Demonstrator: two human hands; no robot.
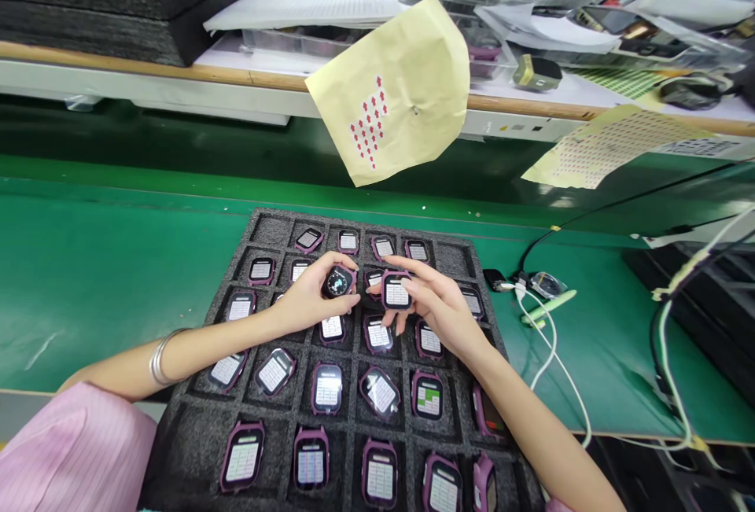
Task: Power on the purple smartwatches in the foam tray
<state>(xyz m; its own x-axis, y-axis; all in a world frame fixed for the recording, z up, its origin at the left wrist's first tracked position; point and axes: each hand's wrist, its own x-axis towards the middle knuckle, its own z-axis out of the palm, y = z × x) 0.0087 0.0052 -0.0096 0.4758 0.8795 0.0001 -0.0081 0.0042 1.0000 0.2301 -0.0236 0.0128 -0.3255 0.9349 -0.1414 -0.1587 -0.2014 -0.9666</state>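
Note:
A smartwatch with a dark dial face point(338, 281) is held by its edges in my left hand point(315, 292), above the middle of the black foam tray point(194, 410). My right hand point(440, 303) grips a second smartwatch point(395, 290), purple-framed, with a white table of text on its screen. Both watches are strapless and tilted toward me, a small gap apart. Below my hands, the tray's compartments hold several more purple watches, most showing white tables. One watch point(428, 395) has green cells on its screen. My right forearm partly covers the tray's right side.
The tray lies on a green bench point(106, 260). At its right are white cables point(554, 339), a green pen-like tool point(548, 307) and a black rack point(701, 307). Yellow sticker sheets point(413, 87) hang from the shelf, which carries papers point(318, 1) and black foam blocks point(88, 9).

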